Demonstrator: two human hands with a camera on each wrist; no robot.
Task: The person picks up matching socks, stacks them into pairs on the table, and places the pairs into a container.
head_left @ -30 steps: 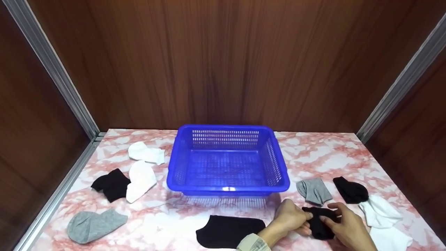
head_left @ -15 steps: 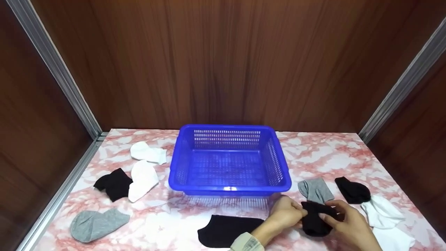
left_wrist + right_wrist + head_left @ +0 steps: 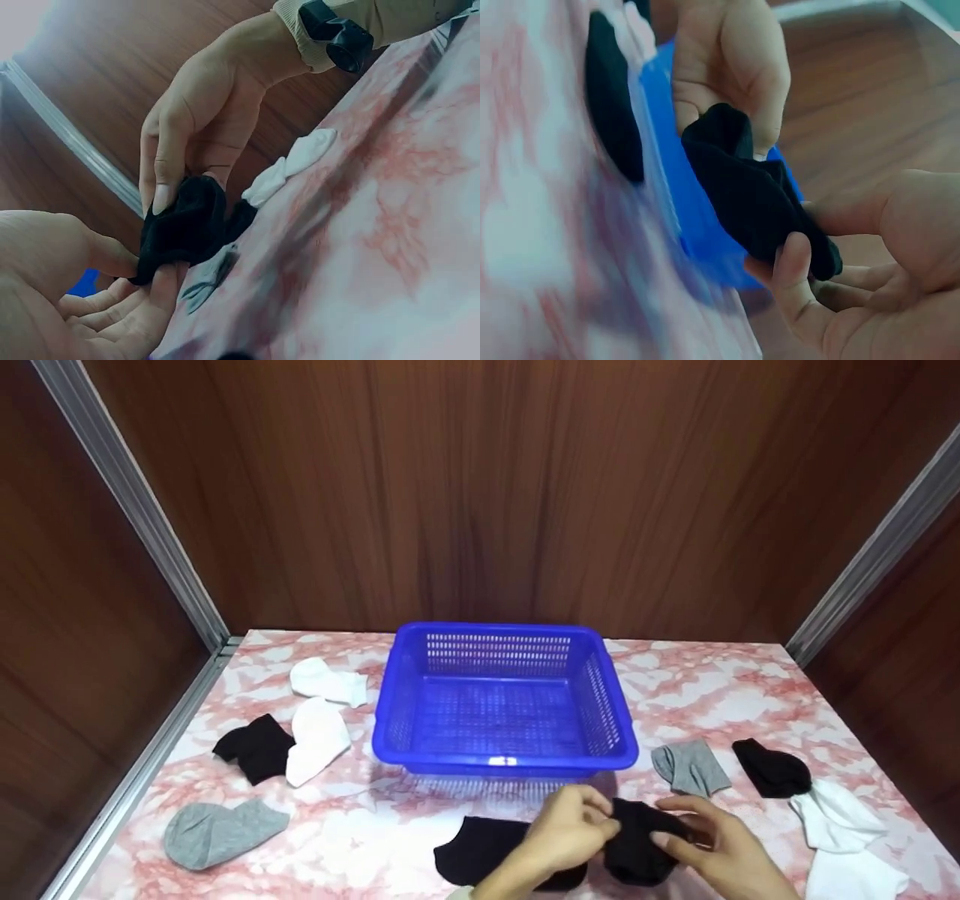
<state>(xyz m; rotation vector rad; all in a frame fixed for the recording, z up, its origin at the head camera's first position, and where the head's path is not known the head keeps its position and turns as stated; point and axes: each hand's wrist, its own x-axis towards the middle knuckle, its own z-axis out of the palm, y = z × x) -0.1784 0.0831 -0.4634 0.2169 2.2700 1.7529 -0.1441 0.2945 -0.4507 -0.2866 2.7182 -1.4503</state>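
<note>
Both hands hold one black sock [image 3: 637, 847], bunched up, in front of the basket's right corner. My left hand [image 3: 570, 825] pinches its left edge between thumb and fingers. On the other side my right hand [image 3: 709, 840] grips it, thumb on the near face. In the right wrist view the sock [image 3: 754, 199] stretches between the two hands, with a fold standing up at the left hand's end. A second black sock [image 3: 480, 847] lies flat on the table, partly hidden under the left forearm. Just behind the right hand lies a grey sock [image 3: 691, 767].
A blue plastic basket [image 3: 506, 763] stands mid-table with nothing inside. At right lie a black sock [image 3: 772, 769] and white socks [image 3: 840, 817]. At left are a grey sock [image 3: 221, 832], a black sock [image 3: 259, 750] and white socks [image 3: 319, 739]. Wood panels enclose the table.
Both hands have moved left with the black sock, away from the grey sock and nearer the flat black one. The head view has shifted slightly.
</note>
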